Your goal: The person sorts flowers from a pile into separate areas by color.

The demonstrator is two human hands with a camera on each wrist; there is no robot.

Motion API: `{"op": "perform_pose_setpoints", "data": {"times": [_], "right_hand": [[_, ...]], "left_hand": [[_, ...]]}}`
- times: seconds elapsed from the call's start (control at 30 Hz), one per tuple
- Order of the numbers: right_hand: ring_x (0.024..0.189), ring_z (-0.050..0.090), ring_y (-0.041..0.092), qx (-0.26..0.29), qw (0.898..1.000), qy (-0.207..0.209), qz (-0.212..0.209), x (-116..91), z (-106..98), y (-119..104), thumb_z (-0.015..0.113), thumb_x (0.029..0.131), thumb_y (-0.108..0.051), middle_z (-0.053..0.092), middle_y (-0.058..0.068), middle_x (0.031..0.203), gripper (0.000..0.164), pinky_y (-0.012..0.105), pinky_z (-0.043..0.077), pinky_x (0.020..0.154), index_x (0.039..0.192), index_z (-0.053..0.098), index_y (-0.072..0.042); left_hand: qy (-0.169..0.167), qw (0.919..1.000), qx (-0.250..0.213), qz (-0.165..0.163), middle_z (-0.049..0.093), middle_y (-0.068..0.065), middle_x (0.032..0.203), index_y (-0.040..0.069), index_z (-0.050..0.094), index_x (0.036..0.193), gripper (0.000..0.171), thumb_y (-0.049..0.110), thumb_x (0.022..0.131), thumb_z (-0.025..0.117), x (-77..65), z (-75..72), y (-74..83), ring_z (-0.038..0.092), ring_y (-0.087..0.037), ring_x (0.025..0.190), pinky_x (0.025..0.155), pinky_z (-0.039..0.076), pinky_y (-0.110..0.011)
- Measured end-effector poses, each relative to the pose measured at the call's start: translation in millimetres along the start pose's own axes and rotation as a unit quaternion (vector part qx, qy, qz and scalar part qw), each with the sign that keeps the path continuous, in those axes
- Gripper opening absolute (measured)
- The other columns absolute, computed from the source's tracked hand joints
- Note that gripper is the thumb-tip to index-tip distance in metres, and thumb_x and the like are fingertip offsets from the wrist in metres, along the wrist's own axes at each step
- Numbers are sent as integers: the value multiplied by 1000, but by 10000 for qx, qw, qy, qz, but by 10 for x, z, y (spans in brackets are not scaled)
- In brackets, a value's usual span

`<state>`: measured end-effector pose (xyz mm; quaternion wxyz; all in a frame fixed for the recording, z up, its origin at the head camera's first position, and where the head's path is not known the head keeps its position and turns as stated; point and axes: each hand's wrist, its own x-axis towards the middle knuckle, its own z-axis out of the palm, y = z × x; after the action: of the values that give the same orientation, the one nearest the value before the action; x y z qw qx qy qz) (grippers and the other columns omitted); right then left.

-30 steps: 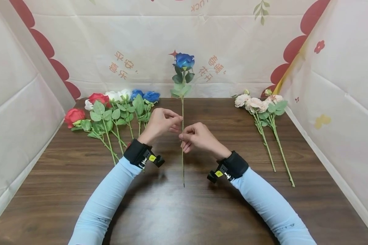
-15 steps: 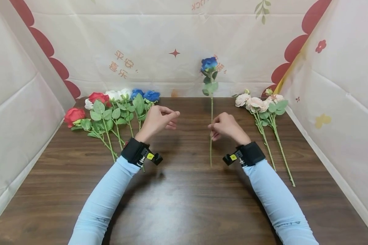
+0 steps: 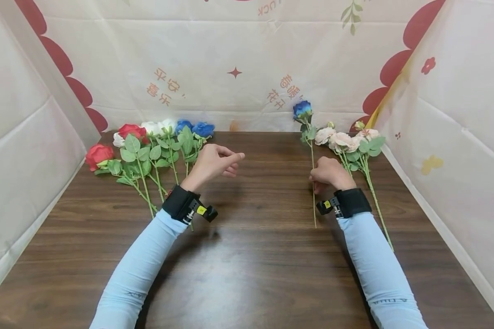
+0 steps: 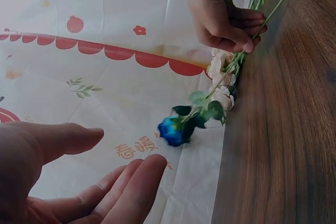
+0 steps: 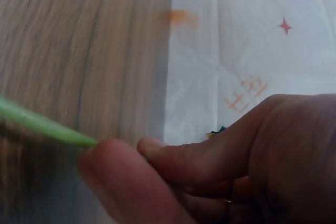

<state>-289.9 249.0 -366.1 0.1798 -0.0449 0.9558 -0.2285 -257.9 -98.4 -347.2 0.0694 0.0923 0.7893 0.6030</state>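
My right hand (image 3: 330,174) pinches the green stem of a blue rose (image 3: 302,109), just left of the pale pink roses (image 3: 342,140). In the left wrist view the blue rose (image 4: 175,131) tilts, its bloom beyond the fingers. The right wrist view shows the stem (image 5: 47,128) between thumb and fingertip; most of the bloom is hidden behind the hand there. My left hand (image 3: 214,165) holds nothing; thumb and fingers stand apart in the left wrist view. It hovers beside the stems of the left-hand flowers.
Red roses (image 3: 99,156), white roses (image 3: 166,126) and blue roses (image 3: 203,129) lie in a row at the back left of the brown wooden table (image 3: 247,269). A printed cloth (image 3: 197,50) stands behind the table, with more cloth at both sides.
My right hand has carried the blue rose rightward and lowered it toward the pink roses. The left hand, near the stem a second ago, stays about where it was, now apart from it.
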Motion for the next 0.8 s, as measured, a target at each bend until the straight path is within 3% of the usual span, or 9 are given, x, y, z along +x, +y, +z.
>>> {"op": "perform_pose_setpoints", "data": {"times": [0.2, 0.4, 0.67, 0.8], "right_hand": [[55, 72, 21, -184, 9992, -224, 281, 2, -8, 79, 49, 97, -9, 70, 7, 57, 30, 33, 58, 71, 83, 73, 4], [52, 72, 20, -238, 9979, -376, 461, 3, -19, 107, 49, 97, -8, 69, 8, 58, 27, 33, 60, 66, 90, 70, 7], [49, 68, 17, -436, 9946, -803, 500, -2, -55, 110, 50, 100, -8, 68, 8, 57, 25, 32, 58, 57, 88, 68, 5], [51, 68, 16, -435, 9933, -927, 536, 7, -67, 109, 48, 99, -7, 69, 9, 60, 22, 29, 56, 55, 87, 63, 3]], "left_hand": [[-32, 10000, -68, -54, 77, -18, 86, -5, 73, 109, 38, 30, 94, 76, -5, 2, 7, 78, -26, 74, 76, 66, -44], [-46, 9999, -53, -117, 77, -20, 88, -5, 73, 110, 40, 31, 94, 77, 13, 3, 15, 79, -34, 79, 78, 65, -45], [-88, 9997, 67, -203, 77, -21, 94, -4, 72, 116, 45, 34, 93, 77, 22, 11, -5, 78, -38, 86, 72, 66, -36], [-110, 9997, 61, -225, 77, -22, 94, -4, 71, 117, 46, 35, 93, 77, 15, 10, -23, 77, -43, 91, 76, 66, -40]]}}
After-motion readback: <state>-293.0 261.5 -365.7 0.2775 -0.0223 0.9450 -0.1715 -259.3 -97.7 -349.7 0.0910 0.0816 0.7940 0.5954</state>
